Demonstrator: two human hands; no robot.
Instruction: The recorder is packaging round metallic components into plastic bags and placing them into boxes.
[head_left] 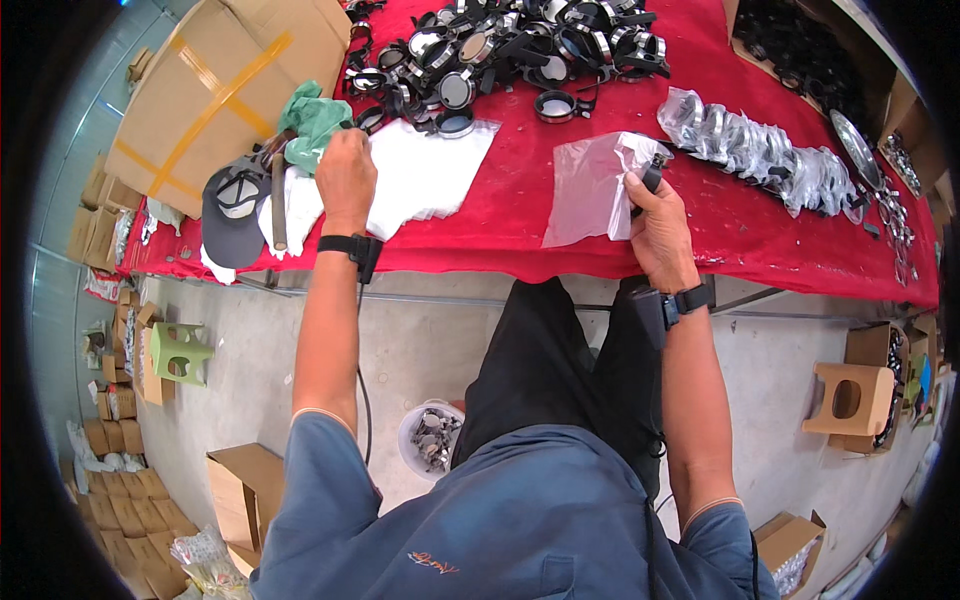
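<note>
My left hand (346, 180) is closed, its fingertips at the edge of a crumpled green cloth (312, 128) beside a stack of thin white sheets (425, 175). It appears to pinch the cloth, though the fingertips are partly hidden. In my right hand (662, 228), thumb and fingers close round a clear plastic bag (585, 195) and a black part (654, 174) at its upper right. The bag hangs out to the left over the red tablecloth (520, 245). How far the black part sits inside the bag is hidden.
Round metal pieces with black arms (475, 50) are heaped at the back. Bagged pieces (760, 145) lie in a row at right. A dark cap (235, 215), a wooden handle (279, 205) and a large carton (215, 95) are at left. Below stands a white bucket (408, 440).
</note>
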